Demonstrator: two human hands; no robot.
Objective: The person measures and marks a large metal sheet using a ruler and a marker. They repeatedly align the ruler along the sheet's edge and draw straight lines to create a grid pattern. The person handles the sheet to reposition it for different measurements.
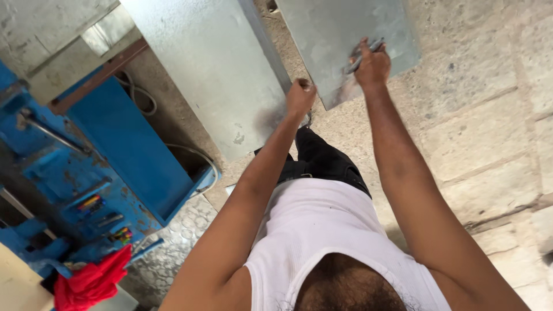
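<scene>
Red cloth (92,282), near left, beside blue machine (86,173). Large grey metal sheet (213,69), far centre. Left hand (300,95) fisted at the edge between sheets. Smaller metal sheet (340,34), far right on the stone floor (489,115); right hand (371,64) clamped around a dark tool (362,55) upon it.

Count of items in view: sheets, hands, tool, machine, cloth.

Two grey metal sheets, a left metal sheet (213,69) and a right metal sheet (340,34), on the floor (478,115); two hands, left hand (300,97) and right hand (372,66); one slim metal tool (362,56) in the right hand's grip; one blue machine (103,167); one red cloth (89,282); two clusters of coloured markers (91,203) on the machine.
</scene>
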